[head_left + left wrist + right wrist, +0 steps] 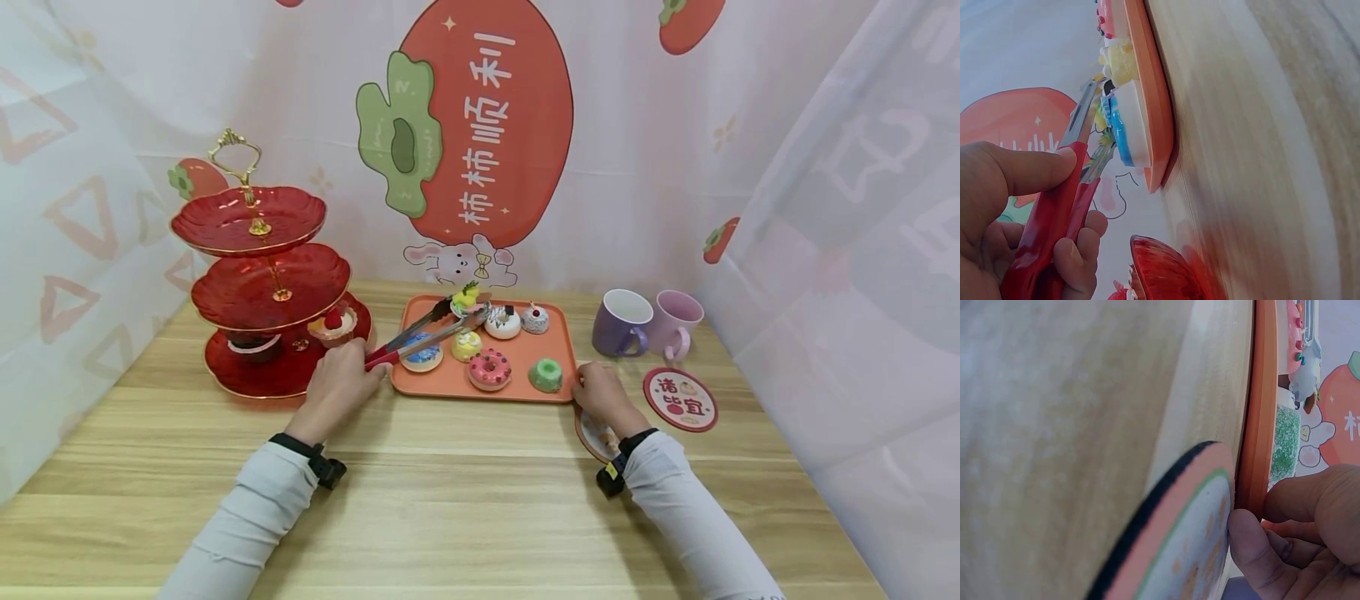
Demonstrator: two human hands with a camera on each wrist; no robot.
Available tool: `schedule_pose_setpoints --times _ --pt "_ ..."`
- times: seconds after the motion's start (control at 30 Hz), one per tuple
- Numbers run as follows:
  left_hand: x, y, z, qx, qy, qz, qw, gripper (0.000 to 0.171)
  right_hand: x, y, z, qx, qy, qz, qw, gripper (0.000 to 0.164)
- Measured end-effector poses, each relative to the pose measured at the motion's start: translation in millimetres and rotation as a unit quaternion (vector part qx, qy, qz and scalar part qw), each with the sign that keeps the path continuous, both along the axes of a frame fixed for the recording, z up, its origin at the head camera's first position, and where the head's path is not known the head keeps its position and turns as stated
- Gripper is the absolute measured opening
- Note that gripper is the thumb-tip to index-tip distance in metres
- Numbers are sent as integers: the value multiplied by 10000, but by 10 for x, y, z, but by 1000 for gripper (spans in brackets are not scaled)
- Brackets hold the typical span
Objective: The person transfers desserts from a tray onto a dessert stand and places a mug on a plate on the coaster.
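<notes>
My left hand (345, 385) grips red-handled tongs (1054, 212). Their metal ends reach over the orange tray (558, 337), on either side of a small cake with a yellow and green top (466, 298). Whether that cake is lifted I cannot tell. At the tray's near right corner, my right hand (604, 395) pinches the rim between thumb and fingers. Also on the tray are a pink doughnut (490, 369), a blue-topped doughnut (422, 353), a white doughnut (502, 322), a yellow cake (467, 346), a green cake (1285, 442) and a white cherry-topped cake (535, 318).
A red three-tier stand (247, 218) rises at the left, with a cream-topped tart (334, 326) and a dark cake (253, 347) on its bottom tier. Purple (619, 323) and pink (675, 323) mugs stand at the right. One coaster (681, 400) lies before them, another (1200, 531) beneath my right hand.
</notes>
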State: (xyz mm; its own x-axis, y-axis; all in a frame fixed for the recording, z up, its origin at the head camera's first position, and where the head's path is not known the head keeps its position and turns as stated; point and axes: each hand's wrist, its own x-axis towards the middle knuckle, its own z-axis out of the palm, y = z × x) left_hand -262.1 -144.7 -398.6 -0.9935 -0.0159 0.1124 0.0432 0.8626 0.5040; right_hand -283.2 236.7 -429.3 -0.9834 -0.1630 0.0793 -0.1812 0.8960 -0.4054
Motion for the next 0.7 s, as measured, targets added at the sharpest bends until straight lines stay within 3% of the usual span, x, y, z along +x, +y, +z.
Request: schedule_pose_setpoints --times 0.7 --pt "40 1 27 -40 214 -10 9998 27 -6 16 -7 14 -23 61 10000 12"
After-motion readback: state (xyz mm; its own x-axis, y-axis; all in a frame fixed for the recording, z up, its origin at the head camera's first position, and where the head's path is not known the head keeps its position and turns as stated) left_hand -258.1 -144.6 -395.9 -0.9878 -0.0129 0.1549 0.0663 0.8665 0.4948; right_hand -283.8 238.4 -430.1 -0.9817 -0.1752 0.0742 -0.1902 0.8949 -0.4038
